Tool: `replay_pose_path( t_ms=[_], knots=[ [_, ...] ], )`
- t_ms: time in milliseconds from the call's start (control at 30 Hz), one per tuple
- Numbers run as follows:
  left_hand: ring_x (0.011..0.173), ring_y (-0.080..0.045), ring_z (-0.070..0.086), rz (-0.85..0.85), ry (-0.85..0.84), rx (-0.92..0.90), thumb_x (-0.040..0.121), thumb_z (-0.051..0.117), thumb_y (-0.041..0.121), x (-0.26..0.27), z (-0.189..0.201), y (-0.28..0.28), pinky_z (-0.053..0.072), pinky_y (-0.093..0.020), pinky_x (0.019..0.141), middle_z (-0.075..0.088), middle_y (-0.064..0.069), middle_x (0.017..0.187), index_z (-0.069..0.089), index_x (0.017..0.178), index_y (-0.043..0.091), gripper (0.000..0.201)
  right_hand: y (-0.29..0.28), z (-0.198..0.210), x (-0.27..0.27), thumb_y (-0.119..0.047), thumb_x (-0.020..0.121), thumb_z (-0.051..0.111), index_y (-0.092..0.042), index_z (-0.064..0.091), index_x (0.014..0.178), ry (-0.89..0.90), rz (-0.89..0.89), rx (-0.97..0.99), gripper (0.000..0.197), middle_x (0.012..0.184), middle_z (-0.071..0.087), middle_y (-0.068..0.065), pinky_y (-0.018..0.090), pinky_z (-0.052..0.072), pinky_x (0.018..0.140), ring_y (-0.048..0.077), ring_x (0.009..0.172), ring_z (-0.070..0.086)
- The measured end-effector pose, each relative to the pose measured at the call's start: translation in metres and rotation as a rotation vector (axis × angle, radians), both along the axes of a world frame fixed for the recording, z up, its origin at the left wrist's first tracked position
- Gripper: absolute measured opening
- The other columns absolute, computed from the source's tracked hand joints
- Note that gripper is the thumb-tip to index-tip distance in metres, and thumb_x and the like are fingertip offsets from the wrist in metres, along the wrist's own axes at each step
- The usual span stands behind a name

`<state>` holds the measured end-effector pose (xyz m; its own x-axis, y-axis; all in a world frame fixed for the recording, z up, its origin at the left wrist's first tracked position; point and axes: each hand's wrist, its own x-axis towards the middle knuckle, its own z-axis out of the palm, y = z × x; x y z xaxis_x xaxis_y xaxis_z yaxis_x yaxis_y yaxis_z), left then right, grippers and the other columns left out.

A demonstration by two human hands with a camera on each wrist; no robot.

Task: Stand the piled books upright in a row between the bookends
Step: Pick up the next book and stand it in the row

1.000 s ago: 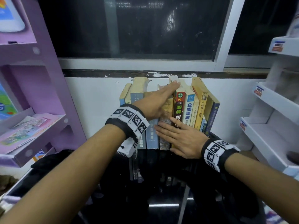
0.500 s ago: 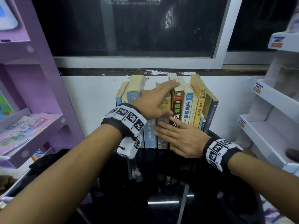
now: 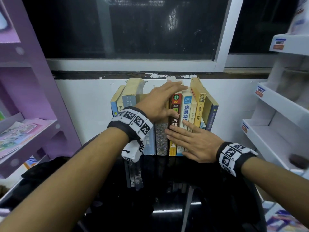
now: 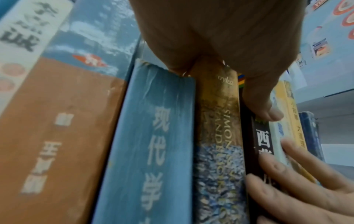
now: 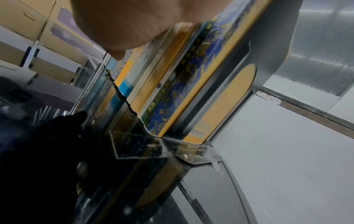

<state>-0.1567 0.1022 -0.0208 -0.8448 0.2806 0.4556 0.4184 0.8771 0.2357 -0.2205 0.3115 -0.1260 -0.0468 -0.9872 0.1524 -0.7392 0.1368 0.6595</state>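
The books (image 3: 167,118) stand spine-out in a row on a glossy black table (image 3: 167,198), against the white wall (image 3: 83,106) under a dark window (image 3: 125,27). Those at the right end lean leftward at the top. In the right wrist view a clear bookend (image 5: 138,145) shows at the row's right end, its flat foot lying on the table below the blue book (image 5: 172,98); whether the foot runs under the books cannot be told. The left end of the row is hidden behind your wrist.

Your left hand (image 3: 160,102) lies over the tops of the middle books, fingers straight and reaching right, while the thumb (image 4: 262,106) presses the spine of the dark book (image 4: 262,144). The left wrist view shows the palm resting on the top of the gold-and-blue book (image 4: 218,136), with a blue-spined book (image 4: 153,144) just to its left. Your right hand (image 3: 194,143) rests flat against the lower spines, fingers (image 4: 298,174) extended and spread, grasping nothing.

A purple rack (image 3: 25,97) holding magazines stands to the left; white shelves (image 3: 275,114) stand to the right.
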Motion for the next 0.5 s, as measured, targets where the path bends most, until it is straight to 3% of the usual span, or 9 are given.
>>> replay_pose_path(
  t_ms=[333,433,500],
  knots=[
    [0.139,-0.022,0.034,-0.022,0.037,-0.029,0.076,0.079,0.028,-0.0015,-0.0015,0.0000,0.033,-0.043,0.113,0.035,-0.004,0.151,0.038,0.142,0.019,0.078,-0.0022,-0.0045,-0.0075,-0.048,0.097,0.039,-0.009,0.014,0.154,-0.001,0.009,-0.004,0.074,0.162,0.006,0.006,0.049,-0.003,0.120,0.021,0.150,-0.001],
    [0.140,-0.021,0.030,-0.016,0.035,-0.021,0.076,0.079,0.030,0.0014,-0.0004,0.0001,0.028,-0.033,0.113,0.035,-0.003,0.152,0.038,0.143,0.020,0.080,-0.0017,-0.0038,-0.0061,-0.048,0.096,0.040,-0.009,0.014,0.154,-0.002,0.009,-0.003,0.074,0.162,0.006,0.006,0.049,-0.002,0.120,0.022,0.150,-0.001],
    [0.143,-0.019,0.026,0.004,0.027,-0.026,0.075,0.078,0.036,0.0020,0.0018,0.0008,0.025,-0.038,0.116,0.034,-0.001,0.153,0.036,0.145,0.024,0.082,-0.0003,-0.0014,-0.0035,-0.047,0.096,0.041,-0.009,0.015,0.154,-0.008,0.014,-0.004,0.074,0.162,0.006,0.007,0.049,-0.002,0.120,0.022,0.150,0.000]
  ],
)
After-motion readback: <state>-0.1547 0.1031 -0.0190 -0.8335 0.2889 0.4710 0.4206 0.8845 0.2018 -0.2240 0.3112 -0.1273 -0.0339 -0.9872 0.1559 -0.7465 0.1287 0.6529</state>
